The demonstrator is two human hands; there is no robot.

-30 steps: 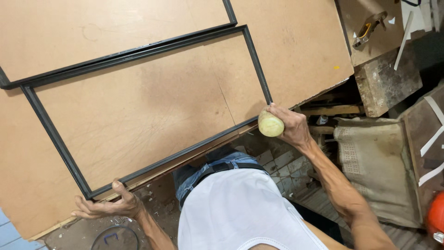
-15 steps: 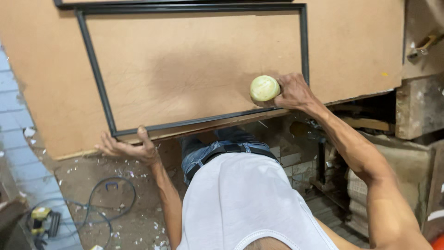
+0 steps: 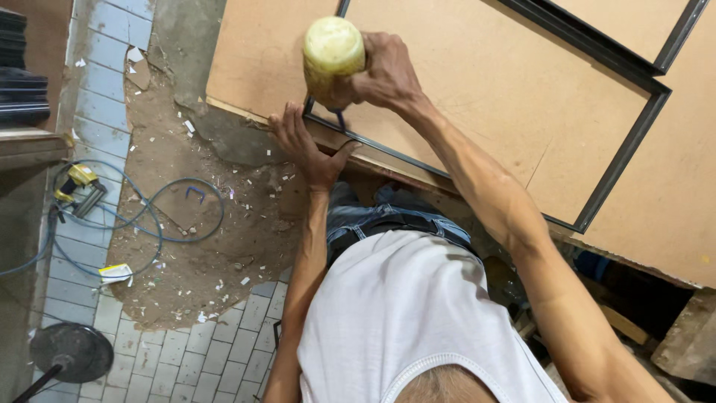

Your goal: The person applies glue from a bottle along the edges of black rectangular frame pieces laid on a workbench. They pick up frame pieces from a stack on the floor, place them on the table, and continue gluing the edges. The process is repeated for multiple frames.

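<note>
My right hand (image 3: 384,71) grips a pale yellow, round-ended bottle (image 3: 333,48) and holds it tipped down over the near left corner of a black metal frame (image 3: 619,160). The frame lies flat on a brown fibreboard sheet (image 3: 477,97). A dark tip shows under the bottle, right at the frame's corner. My left hand (image 3: 306,145) lies flat with fingers spread on the board's near edge, just beside that corner and below the bottle. A second black frame shows at the top right.
A yellow power tool (image 3: 78,179) and a looped blue hose (image 3: 149,216) lie on the floor at left, on tiles and bare dirt. A round black stand base (image 3: 71,351) sits at the lower left. A rough block (image 3: 690,343) is under the board at lower right.
My right hand has carried the bottle from the frame's near right corner across to its near left corner. My left hand has stayed on the board edge by that corner.
</note>
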